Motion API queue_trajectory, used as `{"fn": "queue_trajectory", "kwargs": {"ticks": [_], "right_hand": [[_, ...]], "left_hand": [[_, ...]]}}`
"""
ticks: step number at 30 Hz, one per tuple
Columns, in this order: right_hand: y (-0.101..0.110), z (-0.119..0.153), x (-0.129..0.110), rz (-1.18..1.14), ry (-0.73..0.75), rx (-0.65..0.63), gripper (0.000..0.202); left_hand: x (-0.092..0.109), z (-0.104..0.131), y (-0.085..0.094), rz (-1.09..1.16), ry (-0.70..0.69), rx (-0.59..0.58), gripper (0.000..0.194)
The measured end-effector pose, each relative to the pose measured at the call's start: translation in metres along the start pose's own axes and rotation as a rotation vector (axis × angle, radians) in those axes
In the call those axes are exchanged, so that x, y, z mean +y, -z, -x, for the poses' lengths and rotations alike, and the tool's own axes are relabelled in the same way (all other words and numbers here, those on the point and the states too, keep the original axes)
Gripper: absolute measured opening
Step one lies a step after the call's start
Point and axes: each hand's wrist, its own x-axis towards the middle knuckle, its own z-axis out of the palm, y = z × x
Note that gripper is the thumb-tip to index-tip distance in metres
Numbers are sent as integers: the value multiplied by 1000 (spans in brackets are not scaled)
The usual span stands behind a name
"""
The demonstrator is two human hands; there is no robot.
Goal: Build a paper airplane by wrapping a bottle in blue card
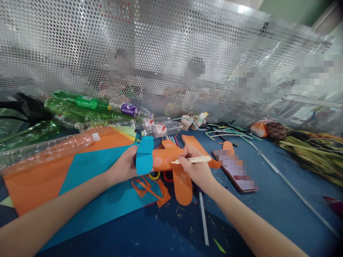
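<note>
An orange paper airplane model [163,159] with rounded wings lies across the middle, a blue paper piece [144,157] at its left end. My left hand [127,162] is closed around that blue end; its fingertips are hidden behind the paper. In my right hand [194,164] is a white marker pen [197,160], pinched with its tip at the orange body. One wing [183,187] points down toward me. Under the model lie orange paper scraps [151,191] and scissors with a yellow handle [154,175] and a red handle.
Blue paper [107,214] and orange paper [24,192] sheets spread at left. Plastic bottles [88,103] line the back beside a perforated metal screen [160,43]. A phone [235,171], a long pale strip [294,196] and dried leaves [313,153] lie at right.
</note>
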Motion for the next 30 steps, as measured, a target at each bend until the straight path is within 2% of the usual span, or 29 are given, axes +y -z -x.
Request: {"fn": "queue_trajectory", "kwargs": {"ticks": [11, 20, 30], "right_hand": [[0, 0, -3, 18, -7, 47, 25], [0, -1, 0, 31, 17, 39, 23], [-3, 0, -3, -44, -32, 22, 24]], "left_hand": [[2, -2, 1, -20, -14, -1, 31], [4, -2, 1, -44, -7, 9, 36], [-2, -1, 0, -29, -16, 4, 37]]}}
